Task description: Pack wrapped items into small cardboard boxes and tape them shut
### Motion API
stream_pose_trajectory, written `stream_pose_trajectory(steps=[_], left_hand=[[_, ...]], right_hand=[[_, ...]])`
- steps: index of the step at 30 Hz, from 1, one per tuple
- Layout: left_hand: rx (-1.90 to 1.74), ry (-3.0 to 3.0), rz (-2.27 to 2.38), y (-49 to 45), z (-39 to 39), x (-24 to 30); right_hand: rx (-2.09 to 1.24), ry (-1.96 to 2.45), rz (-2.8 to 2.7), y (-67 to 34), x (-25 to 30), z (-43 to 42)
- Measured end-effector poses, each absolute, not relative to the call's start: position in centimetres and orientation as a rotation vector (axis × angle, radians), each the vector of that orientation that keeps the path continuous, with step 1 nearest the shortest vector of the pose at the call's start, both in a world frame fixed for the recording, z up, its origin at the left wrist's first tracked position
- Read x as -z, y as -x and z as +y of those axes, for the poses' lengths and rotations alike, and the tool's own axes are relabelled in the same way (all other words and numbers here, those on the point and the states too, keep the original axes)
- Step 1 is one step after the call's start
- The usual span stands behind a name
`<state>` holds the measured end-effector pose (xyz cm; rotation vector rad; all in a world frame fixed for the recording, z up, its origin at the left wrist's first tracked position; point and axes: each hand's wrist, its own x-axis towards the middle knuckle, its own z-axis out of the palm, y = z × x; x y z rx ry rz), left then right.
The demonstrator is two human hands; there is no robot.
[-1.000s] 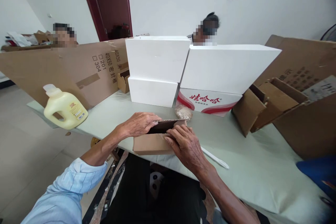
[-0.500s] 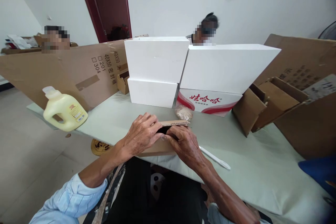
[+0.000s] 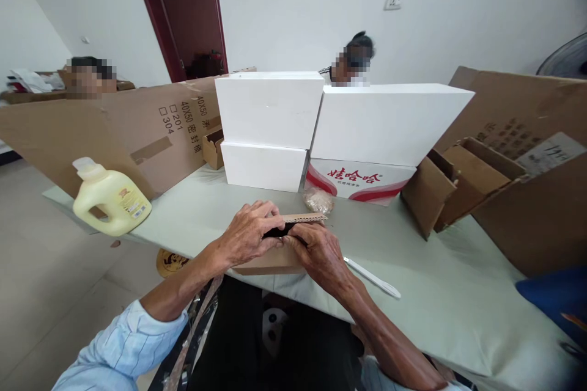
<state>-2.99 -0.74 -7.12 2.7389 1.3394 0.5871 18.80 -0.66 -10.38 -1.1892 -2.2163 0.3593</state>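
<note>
A small brown cardboard box [image 3: 270, 261] lies at the near edge of the pale green table [image 3: 440, 281]. My left hand [image 3: 250, 233] rests on its top with curled fingers gripping the lid flap [image 3: 305, 218]. My right hand [image 3: 318, 250] presses on the box from the right, its fingers bent over the same opening. Between the two hands a dark gap shows inside the box. A small clear bag of brownish bits [image 3: 318, 200] lies just behind the box. A white flat stick [image 3: 371, 277] lies to the right of my right hand.
White foam boxes [image 3: 270, 110] and a red-printed carton [image 3: 360, 178] stand behind. A cream detergent jug [image 3: 110, 198] is at the far left, open cardboard boxes [image 3: 458, 183] at the right, and a blue thing [image 3: 557, 299] at the right edge. Two people sit behind the cardboard sheets.
The lid flap has come down from wide open to nearly shut. Both hands have drawn together over the box top, and the left hand now covers more of it.
</note>
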Motion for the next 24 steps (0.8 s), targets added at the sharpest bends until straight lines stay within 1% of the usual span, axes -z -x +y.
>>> stream_pose_trajectory(steps=[6, 12, 15, 19, 24], left_hand=[[-0.610, -2.813, 1.375, 6.0, -0.7, 6.6], [-0.691, -2.572, 1.372, 9.0, -0.1, 7.0], [-0.613, -2.521, 1.359, 9.5, 0.0, 7.3], [-0.462, -2.545, 1.388, 9.9, -0.3, 7.2], [-0.241, -2.545, 1.415, 10.1, -0.8, 6.5]], right_hand=[[-0.261, 1.154, -2.262, -20.5, 10.2, -0.6], [-0.276, 0.960, -2.393, -22.5, 9.0, -1.4], [-0.266, 0.902, -2.530, -23.0, 8.2, -1.7], [-0.157, 0.917, -2.681, -23.5, 8.0, -1.4], [0.026, 0.772, -2.584, -23.8, 9.7, -1.5]])
